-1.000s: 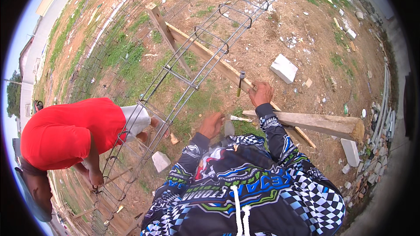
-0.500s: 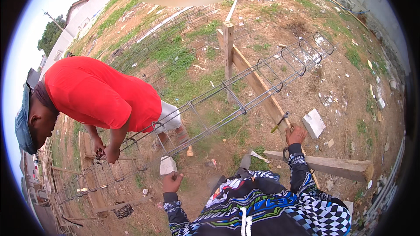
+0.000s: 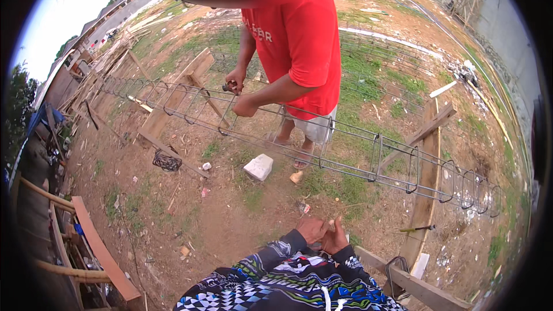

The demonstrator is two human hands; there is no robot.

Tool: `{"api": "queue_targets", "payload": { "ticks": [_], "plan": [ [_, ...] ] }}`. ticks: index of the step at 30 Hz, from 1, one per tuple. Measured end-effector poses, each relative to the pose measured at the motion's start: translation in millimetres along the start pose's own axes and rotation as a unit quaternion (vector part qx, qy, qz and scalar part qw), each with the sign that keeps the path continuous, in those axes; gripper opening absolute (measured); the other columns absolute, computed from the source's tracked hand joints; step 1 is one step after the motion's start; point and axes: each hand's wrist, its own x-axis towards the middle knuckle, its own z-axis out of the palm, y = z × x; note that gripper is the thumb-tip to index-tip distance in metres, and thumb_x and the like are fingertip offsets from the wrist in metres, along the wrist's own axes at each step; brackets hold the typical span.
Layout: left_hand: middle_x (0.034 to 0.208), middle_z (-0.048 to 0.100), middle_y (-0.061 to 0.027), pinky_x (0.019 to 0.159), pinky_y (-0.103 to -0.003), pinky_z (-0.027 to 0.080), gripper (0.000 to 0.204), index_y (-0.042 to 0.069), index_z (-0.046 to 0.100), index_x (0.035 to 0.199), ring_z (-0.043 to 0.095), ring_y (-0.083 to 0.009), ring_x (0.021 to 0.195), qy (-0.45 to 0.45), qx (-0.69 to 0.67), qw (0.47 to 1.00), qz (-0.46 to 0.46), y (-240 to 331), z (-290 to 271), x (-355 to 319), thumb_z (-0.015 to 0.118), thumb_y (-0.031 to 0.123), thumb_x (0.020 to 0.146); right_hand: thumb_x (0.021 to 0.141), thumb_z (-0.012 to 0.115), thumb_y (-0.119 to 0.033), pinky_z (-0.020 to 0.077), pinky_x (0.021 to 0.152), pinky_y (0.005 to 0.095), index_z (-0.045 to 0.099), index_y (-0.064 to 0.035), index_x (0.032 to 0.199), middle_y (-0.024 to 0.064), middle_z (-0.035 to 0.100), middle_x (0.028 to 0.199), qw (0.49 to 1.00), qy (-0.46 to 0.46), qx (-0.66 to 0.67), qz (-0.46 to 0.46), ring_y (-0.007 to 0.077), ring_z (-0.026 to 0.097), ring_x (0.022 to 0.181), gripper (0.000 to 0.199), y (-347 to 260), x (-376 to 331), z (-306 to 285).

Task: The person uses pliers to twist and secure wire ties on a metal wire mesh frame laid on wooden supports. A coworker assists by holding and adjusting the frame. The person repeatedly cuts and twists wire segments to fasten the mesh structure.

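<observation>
My left hand [image 3: 311, 230] and my right hand [image 3: 336, 238] are close together in front of my body, fingers drawn in. Whatever they hold, if anything, is too small to make out. Beyond them a long rebar cage [image 3: 413, 168] with square stirrups runs across the view, resting on wooden supports. Neither of my hands touches it. A hammer [image 3: 419, 228] with a yellow-green handle lies across a wooden board [image 3: 427, 196] to the right. Across the cage, a person in a red shirt [image 3: 314, 46] works at it with a dark hand tool [image 3: 232, 86].
A white block [image 3: 258, 167] sits on the ground under the cage. Dark tangled wire [image 3: 167, 160] lies by the left support. At lower right, a wire loop [image 3: 393, 270] hangs on a timber [image 3: 432, 291]. Planks and poles [image 3: 98, 247] stand at lower left.
My view has swung left. My right hand has left the board beside the hammer and come together with my left hand. The co-worker now appears nearer the middle, still at the cage.
</observation>
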Motion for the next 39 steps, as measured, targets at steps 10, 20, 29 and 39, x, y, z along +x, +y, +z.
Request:
{"api": "queue_targets", "payload": {
  "ticks": [10, 20, 29, 39],
  "plan": [
    [0.080, 0.060, -0.0220, 0.074, -0.050, 0.045, 0.050, 0.001, 0.061, 0.085, 0.059, -0.0419, 0.079, -0.163, -0.103, 0.978, 0.083, 7.6, -39.5, -87.5, 0.039, 0.043, 0.100, 0.091, 0.059, -0.040, 0.0529, 0.075, 0.0304, 0.059, -0.0043, 0.116, 0.0022, 0.063, 0.087, 0.917, 0.216, 0.089, -0.324, 0.0159, 0.062, 0.079, 0.043, 13.5, 33.3, -58.6],
    [0.083, 0.064, -0.0141, 0.072, -0.040, 0.048, 0.033, 0.001, 0.068, 0.091, 0.063, -0.0253, 0.080, -0.097, -0.265, 0.959, -0.013, -47.4, -104.0, -147.7, 0.056, 0.031, 0.097, 0.099, 0.044, -0.055, 0.0267, 0.040, 0.0263, 0.054, -0.0049, 0.112, -0.0034, 0.036, 0.056, 0.858, 0.255, 0.039, -0.444, 0.0090, 0.034, 0.042, 0.052, -28.6, 9.1, 80.7],
    [0.105, 0.071, -0.0105, 0.082, -0.034, 0.052, 0.026, 0.001, 0.072, 0.101, 0.067, -0.0205, 0.091, -0.170, -0.310, 0.926, -0.128, -91.3, -78.0, -162.3, 0.069, 0.024, 0.090, 0.102, 0.042, -0.050, 0.0234, 0.042, 0.0222, 0.058, -0.0007, 0.103, -0.0054, 0.033, 0.057, 0.782, 0.238, -0.160, -0.553, 0.0041, 0.030, 0.045, 0.052, -45.9, 1.0, 154.3],
    [0.100, 0.071, -0.0102, 0.079, -0.030, 0.052, 0.039, -0.003, 0.066, 0.113, 0.067, -0.0182, 0.087, 0.260, -0.553, 0.789, -0.070, 13.3, -145.7, -91.2, 0.065, 0.031, 0.095, 0.102, 0.046, -0.041, 0.0211, 0.044, 0.0232, 0.060, -0.0031, 0.090, -0.0063, 0.031, 0.055, 0.864, 0.019, -0.455, -0.215, 0.0035, 0.026, 0.046, 0.042, -16.0, 8.0, 183.6]
  ]
}}
